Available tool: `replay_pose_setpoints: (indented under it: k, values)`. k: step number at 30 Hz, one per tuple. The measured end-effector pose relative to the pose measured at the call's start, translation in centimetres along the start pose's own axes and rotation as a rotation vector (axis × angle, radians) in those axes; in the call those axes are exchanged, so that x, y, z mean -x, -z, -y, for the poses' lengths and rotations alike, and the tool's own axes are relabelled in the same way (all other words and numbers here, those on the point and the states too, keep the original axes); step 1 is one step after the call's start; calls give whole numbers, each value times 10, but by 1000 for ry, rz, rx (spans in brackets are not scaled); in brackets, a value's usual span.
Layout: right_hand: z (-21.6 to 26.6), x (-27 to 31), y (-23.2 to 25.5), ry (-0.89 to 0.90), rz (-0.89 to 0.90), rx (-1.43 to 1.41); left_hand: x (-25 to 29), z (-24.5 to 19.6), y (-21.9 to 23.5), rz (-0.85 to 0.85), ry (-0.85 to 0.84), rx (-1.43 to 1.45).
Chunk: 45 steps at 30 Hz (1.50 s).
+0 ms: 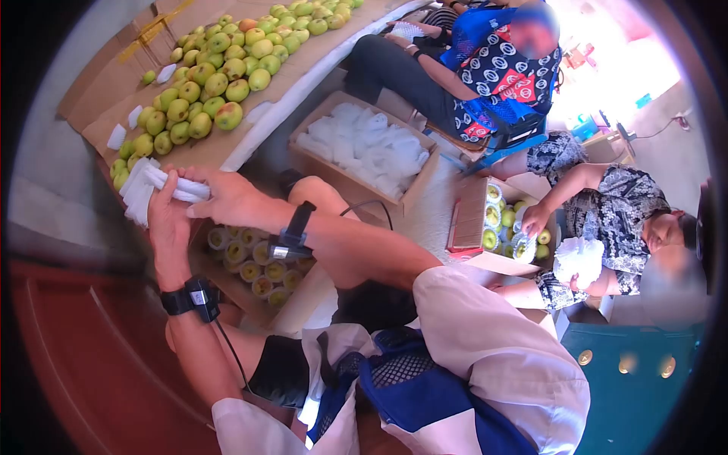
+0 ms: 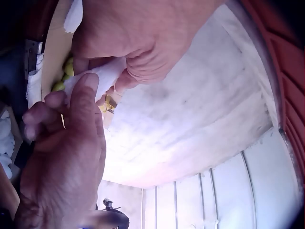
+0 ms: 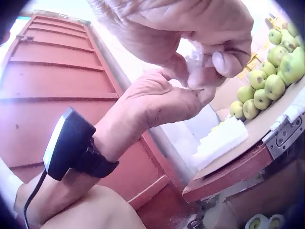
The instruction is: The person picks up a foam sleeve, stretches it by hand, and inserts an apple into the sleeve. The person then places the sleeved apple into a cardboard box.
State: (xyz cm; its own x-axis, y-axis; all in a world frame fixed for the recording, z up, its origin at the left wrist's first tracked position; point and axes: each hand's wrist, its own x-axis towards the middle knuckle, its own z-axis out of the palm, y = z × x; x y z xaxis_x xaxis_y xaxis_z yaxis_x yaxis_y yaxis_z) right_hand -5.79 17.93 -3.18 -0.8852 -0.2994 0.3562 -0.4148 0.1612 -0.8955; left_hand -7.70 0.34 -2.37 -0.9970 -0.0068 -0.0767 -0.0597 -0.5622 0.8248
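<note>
**Both hands on a bundle of white foam sleeves**

The white foam sleeves are held up just off the worktop's near edge. The left hand grips the bundle from below, fingers curled round it; the right hand pinches one sleeve at its end. Green apples lie heaped on the worktop beyond. Under the forearms, an open box of wrapped apples.

You hold soft white foam fruit sleeves at the left of the frame. Round yellow-green apples lie on plain brown cardboard at the upper left. The big metal door is red. Your wrist bands are black.
</note>
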Motion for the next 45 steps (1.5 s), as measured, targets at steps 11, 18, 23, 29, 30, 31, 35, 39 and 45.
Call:
replay_pose_setpoints:
  k: [11, 18, 23, 29, 30, 31, 35, 39, 45]
  values:
    - [-2, 6, 19, -570, 303, -548, 6, -55, 65, -102, -215, 353]
    - [-6, 7, 24, -519, 416, -439, 25, -68, 69, -126, -296, 303]
    - [-15, 6, 31, -493, 411, -437, 29, -72, 89, -100, -398, 337]
    - [-29, 2, 35, -479, 441, -483, 38, -79, 96, -184, -398, 409]
    - [-30, 2, 35, -476, 443, -487, 39, -79, 97, -189, -395, 400]
    - [-31, 2, 35, -479, 444, -491, 40, -80, 97, -192, -393, 390]
    - [-31, 1, 37, -489, 447, -497, 43, -79, 95, -161, -371, 388]
    - [-26, 1, 39, -510, 445, -520, 44, -80, 96, -91, -331, 312]
    - [-25, 2, 43, -556, 414, -543, 53, -85, 90, -330, -277, -84]
